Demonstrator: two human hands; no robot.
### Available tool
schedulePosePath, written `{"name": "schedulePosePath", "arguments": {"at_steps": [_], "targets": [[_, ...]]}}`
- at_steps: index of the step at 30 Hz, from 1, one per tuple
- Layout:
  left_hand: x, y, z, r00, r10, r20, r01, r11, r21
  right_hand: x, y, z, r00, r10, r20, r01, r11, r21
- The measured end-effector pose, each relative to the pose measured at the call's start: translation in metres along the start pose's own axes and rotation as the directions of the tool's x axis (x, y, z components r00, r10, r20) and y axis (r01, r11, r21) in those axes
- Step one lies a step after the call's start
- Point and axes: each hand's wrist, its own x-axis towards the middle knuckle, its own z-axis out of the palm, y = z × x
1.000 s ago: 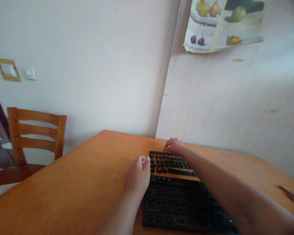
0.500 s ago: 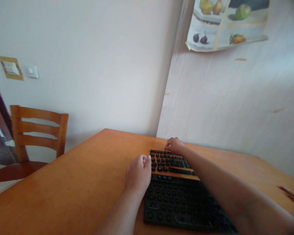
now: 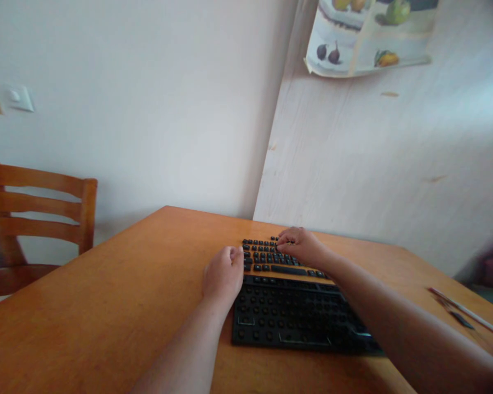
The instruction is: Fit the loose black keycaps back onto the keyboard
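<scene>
Loose black keycaps (image 3: 257, 268) lie in rows on the wooden table (image 3: 148, 295), a long spacebar keycap (image 3: 288, 270) in the nearest row. Just in front of them rests a black keyboard base (image 3: 279, 314) with its caps off and bare switch mounts showing. At the left end of the rows, my left hand (image 3: 223, 276) is closed with the thumb on top; what it holds, if anything, is hidden. My right hand (image 3: 302, 244) hovers over the far rows. Its thumb and fingers are bent and apart, close to the keycaps, and it hides several of them.
On the table's right side lie a long thin pencil-like stick (image 3: 470, 313) and a small dark object (image 3: 462, 320). A wooden chair (image 3: 41, 210) stands at the left. Behind the table is the wall (image 3: 168, 109), with a fruit picture (image 3: 353, 44) hanging high.
My right hand has come off a small keycap at the far row and moved right and nearer, over other keycaps. The view has turned slightly. My left hand stays beside the rows.
</scene>
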Motion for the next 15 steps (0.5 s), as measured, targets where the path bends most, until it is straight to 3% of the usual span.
{"name": "schedulePosePath", "arguments": {"at_steps": [7,15], "targets": [[0.0,0.004,-0.003,1.0,-0.011,0.012,0.011,1.0,-0.004,-0.048,-0.045,-0.011,0.999,-0.044,0.008,0.043,0.998,0.034],[0.001,0.0,0.0,0.999,0.03,-0.014,-0.03,0.999,0.022,-0.066,-0.05,0.003,1.0,0.002,0.025,-0.004,0.998,0.062]]}}
